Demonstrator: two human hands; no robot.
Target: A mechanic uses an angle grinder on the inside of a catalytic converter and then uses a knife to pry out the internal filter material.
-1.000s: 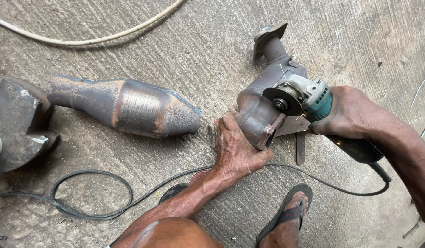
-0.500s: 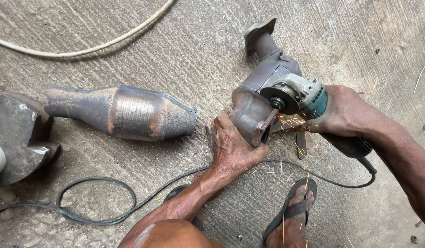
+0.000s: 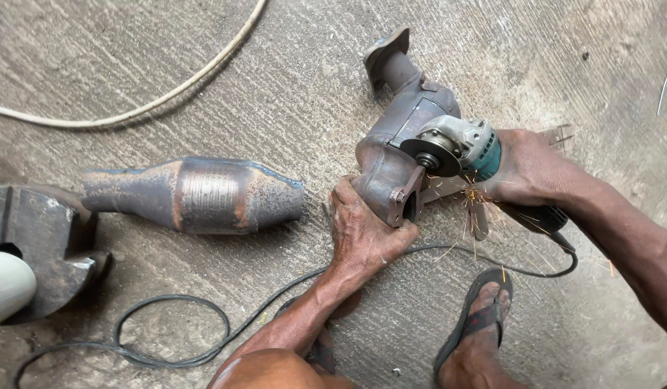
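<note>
**Grinder biting into the exhaust part, sparks flying**

Head view: your left hand [image 3: 362, 234] is wrapped around the near end of the rusty exhaust part [image 3: 395, 155], fingers curled over its flange and pressing it down on the concrete floor [image 3: 290, 94]. That part lies right of centre, its pipe end pointing to the far side. Your right hand [image 3: 528, 169] is clenched round the body of the teal angle grinder [image 3: 459, 144], which lies across the part from the right; its disc [image 3: 428, 153] touches the metal just beside your left fingers, and orange sparks [image 3: 477, 216] scatter toward the near right. The grinder's black cable [image 3: 204, 338] runs from under your right wrist, passes below your left forearm and loops on the floor at near left. Your sandalled foot [image 3: 477, 324] sits near, below the sparks. To the left, well apart, lies a second rusty converter [image 3: 197, 194] on its side, and beyond it, at the left edge, a dark metal piece [image 3: 38, 245]. A pale cord [image 3: 168, 94] curves across the far left floor.
</note>
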